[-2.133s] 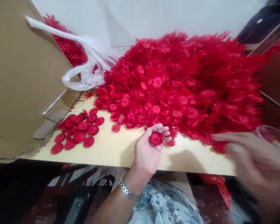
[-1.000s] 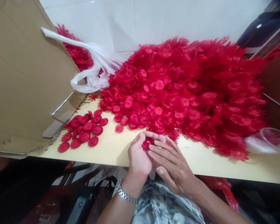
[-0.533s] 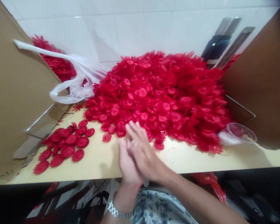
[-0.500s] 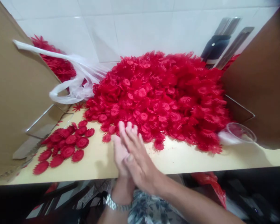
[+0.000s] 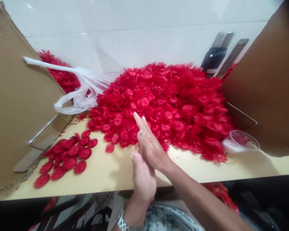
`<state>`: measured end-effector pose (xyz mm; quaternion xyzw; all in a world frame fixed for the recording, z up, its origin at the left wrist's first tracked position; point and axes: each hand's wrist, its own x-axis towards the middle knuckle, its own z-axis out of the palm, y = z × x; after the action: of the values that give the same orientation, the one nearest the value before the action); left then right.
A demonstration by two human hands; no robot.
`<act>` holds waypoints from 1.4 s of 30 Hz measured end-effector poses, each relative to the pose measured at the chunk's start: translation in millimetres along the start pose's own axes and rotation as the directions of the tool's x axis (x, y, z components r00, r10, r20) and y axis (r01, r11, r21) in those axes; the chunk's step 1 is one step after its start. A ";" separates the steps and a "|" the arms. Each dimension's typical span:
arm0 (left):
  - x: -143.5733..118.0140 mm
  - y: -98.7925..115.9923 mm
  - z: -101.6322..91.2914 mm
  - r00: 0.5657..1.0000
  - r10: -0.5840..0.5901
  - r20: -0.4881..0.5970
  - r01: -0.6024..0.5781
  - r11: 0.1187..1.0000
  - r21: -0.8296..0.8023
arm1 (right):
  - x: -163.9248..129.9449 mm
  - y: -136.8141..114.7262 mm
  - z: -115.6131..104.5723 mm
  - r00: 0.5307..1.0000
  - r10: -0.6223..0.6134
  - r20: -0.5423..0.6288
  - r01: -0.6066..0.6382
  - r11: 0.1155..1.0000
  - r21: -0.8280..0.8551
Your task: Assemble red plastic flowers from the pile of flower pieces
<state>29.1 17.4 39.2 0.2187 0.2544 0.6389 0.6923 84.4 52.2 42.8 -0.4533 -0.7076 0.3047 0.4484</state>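
Over the table's front edge, my left hand [image 5: 144,181] and my right hand [image 5: 150,146] are pressed together palm to palm. The right hand's fingers are stretched out and point up and away from me. My left thumb sticks up, while the left fingers are mostly hidden behind the right hand. Whether anything lies between the palms cannot be seen. Just beyond my fingertips rises a large heap of red fringed paper-like flowers [image 5: 159,102]. To the left, a smaller group of red curled flower discs [image 5: 69,155] lies on the pale yellow table [image 5: 106,173].
Cardboard panels stand at left [image 5: 19,96] and right [image 5: 262,83], each by a metal wire bookend. A white plastic bag [image 5: 83,89] lies at back left. A dark bottle [image 5: 214,57] stands behind the heap. A clear plastic cup [image 5: 240,142] lies at right.
My right hand has slid forward along the left, and the left has drawn back towards me. Both sit a little further right in view. The flowers look unchanged.
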 end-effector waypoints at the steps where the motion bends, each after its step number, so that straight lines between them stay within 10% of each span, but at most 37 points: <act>1: 3.0 3.4 -1.9 1.000 -0.004 -0.013 0.004 1.000 0.002 | -8.9 -2.5 2.6 0.999 -0.028 0.022 0.029 0.999 -0.032; 12: -17.9 -21.6 -4.0 0.986 -0.076 0.150 0.045 0.979 0.196 | 1.8 14.4 -15.9 0.990 0.081 -0.117 -0.074 0.995 0.066; 20: -1.2 -2.9 -8.1 0.993 0.020 0.114 -0.066 0.907 0.417 | -45.8 -8.2 2.3 0.998 0.063 -0.014 -0.059 0.972 0.229; 28: -26.7 -25.7 -6.5 0.963 -0.057 0.263 -0.074 0.884 0.462 | -9.4 15.7 -23.2 0.973 0.169 -0.155 -0.113 0.941 0.320; 35: -9.3 -10.3 -7.6 0.994 -0.031 0.108 -0.026 0.872 0.488 | -49.3 2.2 -1.1 0.995 0.083 -0.059 -0.068 0.972 0.224; 42: -26.7 -28.5 3.8 0.926 0.028 0.375 -0.227 0.837 0.498 | -16.9 13.5 -26.9 0.958 0.189 -0.216 -0.107 0.933 0.342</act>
<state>52.1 -11.6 26.2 0.5297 0.2777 0.5385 0.5936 117.0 42.8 36.6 -0.4591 -0.5498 0.3925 0.5770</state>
